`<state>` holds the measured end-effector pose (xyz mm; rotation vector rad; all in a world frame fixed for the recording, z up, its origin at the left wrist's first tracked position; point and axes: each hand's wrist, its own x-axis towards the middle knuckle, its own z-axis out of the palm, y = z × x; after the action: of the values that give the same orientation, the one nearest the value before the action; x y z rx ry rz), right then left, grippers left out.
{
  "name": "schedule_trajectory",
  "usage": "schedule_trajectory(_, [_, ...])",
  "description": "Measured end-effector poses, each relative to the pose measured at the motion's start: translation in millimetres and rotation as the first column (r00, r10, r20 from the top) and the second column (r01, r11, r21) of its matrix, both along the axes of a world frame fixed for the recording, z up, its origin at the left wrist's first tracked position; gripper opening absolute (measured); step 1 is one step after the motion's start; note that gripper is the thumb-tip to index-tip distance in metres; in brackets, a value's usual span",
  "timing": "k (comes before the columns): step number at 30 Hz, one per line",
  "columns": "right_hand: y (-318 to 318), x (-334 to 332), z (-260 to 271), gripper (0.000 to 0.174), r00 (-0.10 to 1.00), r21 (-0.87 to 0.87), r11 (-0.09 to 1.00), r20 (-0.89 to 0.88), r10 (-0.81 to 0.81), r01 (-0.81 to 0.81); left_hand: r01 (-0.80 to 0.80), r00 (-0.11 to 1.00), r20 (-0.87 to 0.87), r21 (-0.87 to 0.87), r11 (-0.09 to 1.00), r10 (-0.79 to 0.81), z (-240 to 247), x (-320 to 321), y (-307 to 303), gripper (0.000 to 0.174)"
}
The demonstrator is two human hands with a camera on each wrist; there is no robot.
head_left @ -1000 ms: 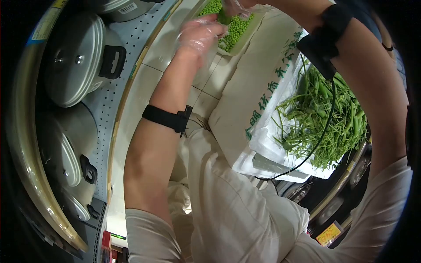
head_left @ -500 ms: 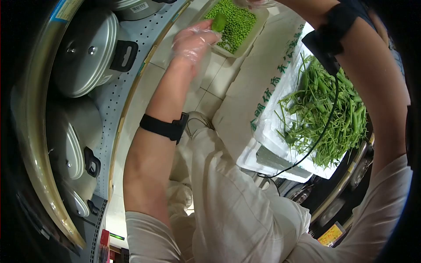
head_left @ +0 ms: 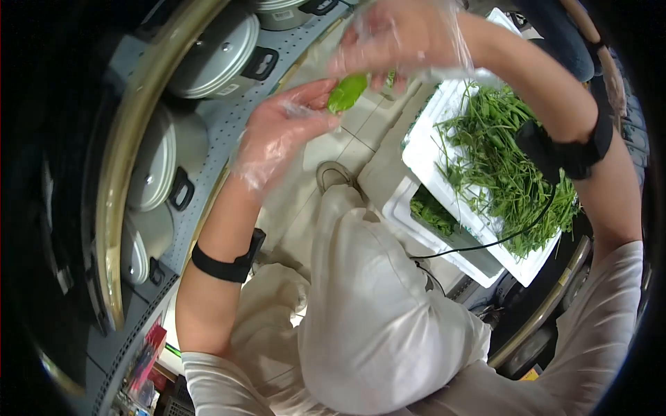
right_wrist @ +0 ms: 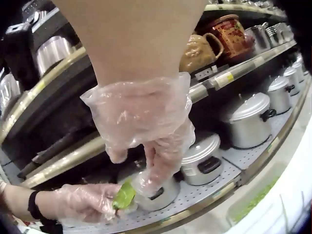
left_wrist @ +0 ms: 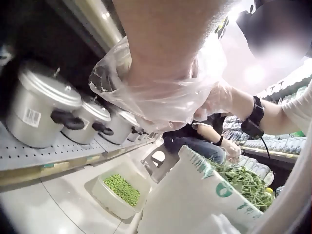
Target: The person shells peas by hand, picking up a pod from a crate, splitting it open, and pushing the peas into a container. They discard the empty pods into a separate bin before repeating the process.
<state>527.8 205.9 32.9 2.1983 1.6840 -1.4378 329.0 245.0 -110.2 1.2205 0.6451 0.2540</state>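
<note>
Left of the foam box, the left hand pinches the green pod, its long axis slanting toward the right hand. The latter, nearer the box, has thumb and fingers parted beside the pod; contact is unclear.

Light and Picture Quality, Three Views

Head: black corners; bowed shelf rail; pale trousers brightly lit, folds shadowed; right glove shiny, slightly blurred. Left wrist: white overhead glare, ceiling washed out. Right wrist: dark shelf recesses, curved edges, soft detail.
</note>
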Motion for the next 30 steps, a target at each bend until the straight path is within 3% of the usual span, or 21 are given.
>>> schedule_trajectory(1, [-9,-9,5,0.031,0.994,-0.045,0.996,-0.071,-0.079,0.076,0.061,0.996,-0.064,0.035,0.998,-0.059,18,-13,-2,0.052])
schedule_trajectory(3, [-37,-25,-15,0.027,0.945,0.189,0.975,-0.323,-0.049,0.115,0.019,0.998,-0.065,0.026,0.999,-0.017,51,-35,-16,0.049])
schedule_trajectory(8, [-75,-72,14,0.022,0.954,0.32,0.943,-0.3,0.003,0.097,-0.08,0.996,-0.036,0.038,0.996,0.081,104,-84,-60,0.045])
schedule_trajectory(10, [-94,-92,30,0.016,0.992,0.594,0.803,-0.068,0.104,-0.043,-0.108,0.985,-0.118,0.143,0.984,0.125,123,-103,-79,0.044])
schedule_trajectory(11, [-103,-102,33,0.014,0.989,0.713,0.7,-0.07,0.128,-0.04,-0.121,0.984,-0.113,0.161,0.979,0.14,133,-112,-87,0.044])
schedule_trajectory(12, [-111,-110,38,0.014,0.987,0.724,0.687,-0.068,0.145,-0.051,-0.122,0.981,-0.123,0.206,0.971,0.15,142,-122,-96,0.044])
schedule_trajectory(14, [-127,-130,52,0.016,0.979,0.808,0.554,0.167,0.114,-0.202,-0.135,0.976,-0.13,0.262,0.956,0.173,157,-139,-115,0.043])
schedule_trajectory(16, [-141,-143,61,0.016,0.981,0.862,0.471,0.145,0.131,-0.19,-0.225,0.965,-0.073,0.256,0.94,0.25,170,-150,-132,0.039])
schedule_trajectory(20, [-164,-163,80,0.014,0.921,0.865,0.319,0.353,0.163,-0.388,-0.315,0.943,-0.036,0.21,0.925,0.329,193,-167,-159,0.035])
schedule_trajectory(22, [-171,-170,87,0.016,0.989,0.901,0.427,0.015,0.147,-0.077,-0.344,0.936,0.012,0.248,0.905,0.352,199,-174,-166,0.03])
schedule_trajectory(23, [-173,-171,88,0.016,0.988,0.903,0.421,0.022,0.155,-0.086,-0.353,0.933,0.02,0.25,0.901,0.36,202,-177,-167,0.03])
schedule_trajectory(25, [-174,-169,89,0.023,0.956,0.788,0.609,-0.239,0.169,0.089,-0.333,0.94,0.022,0.274,0.902,0.341,206,-182,-167,0.029])
schedule_trajectory(26, [-174,-170,90,0.023,0.957,0.792,0.606,-0.23,0.176,0.079,-0.341,0.938,0.031,0.275,0.899,0.346,208,-184,-169,0.029])
schedule_trajectory(28, [-178,-173,90,0.026,0.855,0.612,0.748,-0.504,0.12,0.256,-0.372,0.927,0.041,0.249,0.894,0.374,212,-187,-173,0.027])
schedule_trajectory(29, [-180,-174,90,0.026,0.858,0.613,0.749,-0.5,0.12,0.253,-0.373,0.926,0.045,0.247,0.894,0.374,215,-188,-175,0.027])
schedule_trajectory(30, [-181,-176,89,0.026,0.792,0.554,0.763,-0.603,0.092,0.333,-0.384,0.922,0.058,0.258,0.886,0.383,218,-188,-177,0.027])
